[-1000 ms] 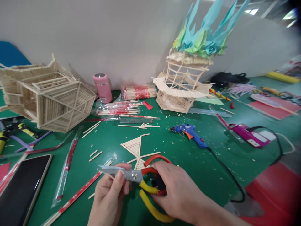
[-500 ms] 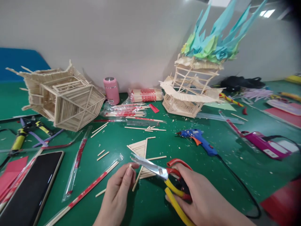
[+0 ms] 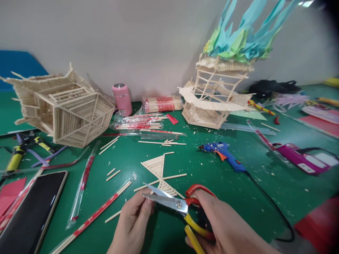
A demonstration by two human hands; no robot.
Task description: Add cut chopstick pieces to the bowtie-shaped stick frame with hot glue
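Left hand: At the lower centre of the frame, the left hand [image 3: 135, 218] had thumb and fingers clamped on a small stick [image 3: 152, 192], most of it hidden by the fingers and blades.
Right hand: The right hand [image 3: 222, 218], right of the lower centre, was closed around the handles of the scissors [image 3: 172, 203].
Scissors: The silver blades pointed left and stood slightly parted, their tips at the left fingertips; the handles were red and yellow.
Stick panel: Just beyond the blades, near the centre, the stick panel [image 3: 154, 165] lay flat, its crossed sticks bearing two filled triangular wedges; the blades partly overlapped the nearer wedge in view.
Glue gun: A blue glue gun [image 3: 229, 157] lay right of centre, nozzle to the left, its cord running to the lower right.
Stick models: A faceted stick model [image 3: 82, 121] lay at the left; a tiered stick model [image 3: 203, 104] at the upper right carried blue and green paper [image 3: 243, 42].
Between the models: A pink flask [image 3: 122, 100] stood upright near a wrapped stick bundle [image 3: 163, 104].
Lower left: A dark-screened phone [image 3: 31, 211] rested on the green table [image 3: 254, 148].
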